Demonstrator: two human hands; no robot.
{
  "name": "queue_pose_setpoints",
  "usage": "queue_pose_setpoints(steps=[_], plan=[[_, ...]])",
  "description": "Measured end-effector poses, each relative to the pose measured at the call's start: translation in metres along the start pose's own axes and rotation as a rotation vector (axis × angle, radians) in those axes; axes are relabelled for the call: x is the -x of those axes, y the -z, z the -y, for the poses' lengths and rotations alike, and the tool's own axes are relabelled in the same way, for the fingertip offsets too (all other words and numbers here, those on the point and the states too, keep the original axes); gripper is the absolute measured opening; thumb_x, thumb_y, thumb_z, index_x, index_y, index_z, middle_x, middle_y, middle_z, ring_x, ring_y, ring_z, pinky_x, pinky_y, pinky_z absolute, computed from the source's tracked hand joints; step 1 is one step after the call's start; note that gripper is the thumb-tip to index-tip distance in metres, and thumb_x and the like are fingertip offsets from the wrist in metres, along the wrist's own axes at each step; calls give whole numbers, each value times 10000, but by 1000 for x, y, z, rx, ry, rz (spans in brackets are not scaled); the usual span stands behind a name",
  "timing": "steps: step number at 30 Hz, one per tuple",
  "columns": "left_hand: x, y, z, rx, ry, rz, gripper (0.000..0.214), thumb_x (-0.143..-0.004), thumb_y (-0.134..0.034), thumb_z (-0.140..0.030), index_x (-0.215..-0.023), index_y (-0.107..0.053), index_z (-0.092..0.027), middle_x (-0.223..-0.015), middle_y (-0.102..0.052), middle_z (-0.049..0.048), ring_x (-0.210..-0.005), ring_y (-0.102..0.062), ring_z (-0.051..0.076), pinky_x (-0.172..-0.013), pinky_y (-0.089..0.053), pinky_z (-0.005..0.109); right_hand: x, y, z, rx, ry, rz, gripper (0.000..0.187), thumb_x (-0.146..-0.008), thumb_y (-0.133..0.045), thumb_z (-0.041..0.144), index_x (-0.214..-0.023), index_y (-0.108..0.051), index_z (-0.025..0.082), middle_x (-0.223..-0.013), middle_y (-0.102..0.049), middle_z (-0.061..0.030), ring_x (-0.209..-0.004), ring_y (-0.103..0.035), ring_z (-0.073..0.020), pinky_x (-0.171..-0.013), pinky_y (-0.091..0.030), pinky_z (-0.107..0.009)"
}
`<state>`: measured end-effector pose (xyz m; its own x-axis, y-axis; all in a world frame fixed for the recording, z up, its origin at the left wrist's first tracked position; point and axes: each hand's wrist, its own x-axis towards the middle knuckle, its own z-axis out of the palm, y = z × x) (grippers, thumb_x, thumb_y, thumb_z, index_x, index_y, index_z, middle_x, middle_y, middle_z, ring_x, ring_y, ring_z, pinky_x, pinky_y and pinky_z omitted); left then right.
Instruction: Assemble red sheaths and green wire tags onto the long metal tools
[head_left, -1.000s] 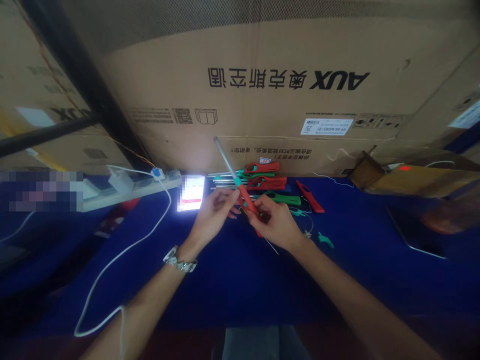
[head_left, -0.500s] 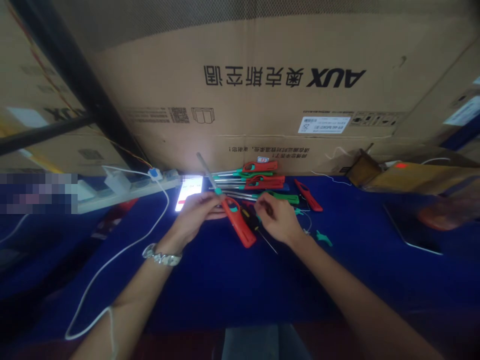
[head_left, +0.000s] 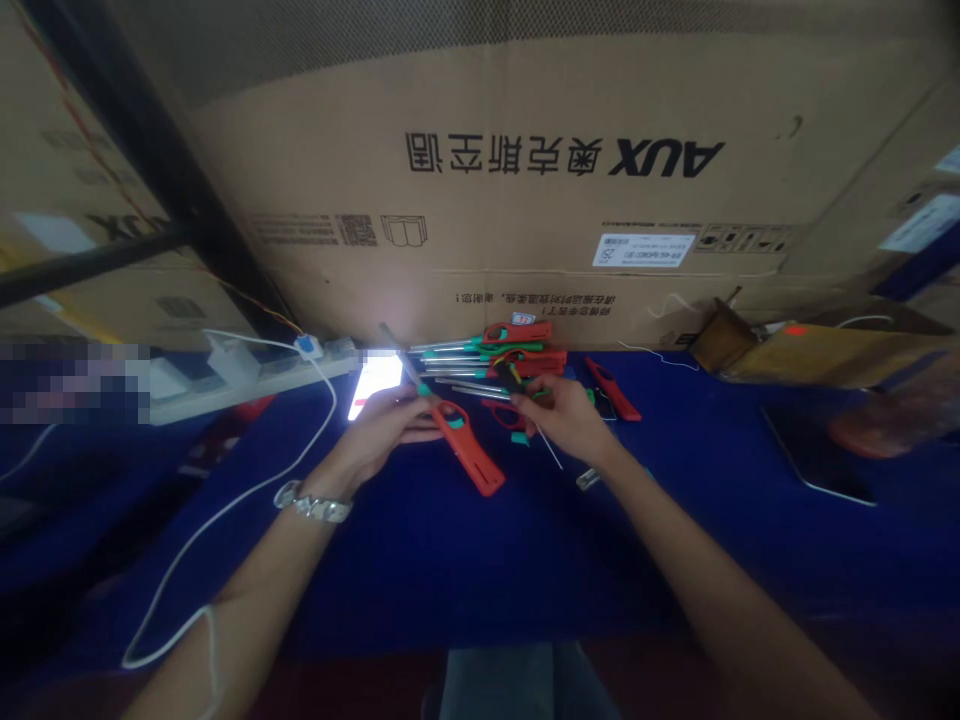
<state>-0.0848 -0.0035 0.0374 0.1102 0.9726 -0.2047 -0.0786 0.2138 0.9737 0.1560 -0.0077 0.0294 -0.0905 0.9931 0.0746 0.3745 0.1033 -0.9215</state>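
Observation:
My left hand is closed on a red long-nosed gas lighter, gripping it near the green collar. The lighter's metal tube points up and left, and its red handle slants down to the right. In my right hand is a screwdriver with a black and yellow handle; its thin shaft comes out below the fingers, pointing down and right. The screwdriver is apart from the held lighter. A small green part lies between the hands. Behind them several red and green lighters lie in a pile.
A lit phone lies behind my left hand, beside a white power strip with a trailing cable. A red handle piece lies right of the pile. Farther right are a dark tablet-like slab and a wooden box. Cardboard stands behind.
My right hand has taken hold of the screwdriver, which lay on the table, and raised its handle. My left hand still holds the red lighter, moved slightly left.

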Motion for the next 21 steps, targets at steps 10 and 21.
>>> queue_pose_setpoints(steps=[10,21], plan=[[12,-30,9,-216,100,137,283,-773,-795,-369,-817,-668,-120,-787,-765,103,-494,-674,149,-475,-572,259,-7,10,5,-647,-90,-190,545,-672,-744,588,-838,-336,268,-544,-635,75,-335,-501,-107,-306,-279,-185],[10,-19,16,-579,187,164,472,-821,-636,-609,-679,-634,-159,-573,-708,71,-293,-506,117,-282,-339,214,-7,5,-1,-701,-103,-172,290,-669,-611,316,-870,-414,249,-631,-686,29,-476,-622,-153,-398,-466,-240]])
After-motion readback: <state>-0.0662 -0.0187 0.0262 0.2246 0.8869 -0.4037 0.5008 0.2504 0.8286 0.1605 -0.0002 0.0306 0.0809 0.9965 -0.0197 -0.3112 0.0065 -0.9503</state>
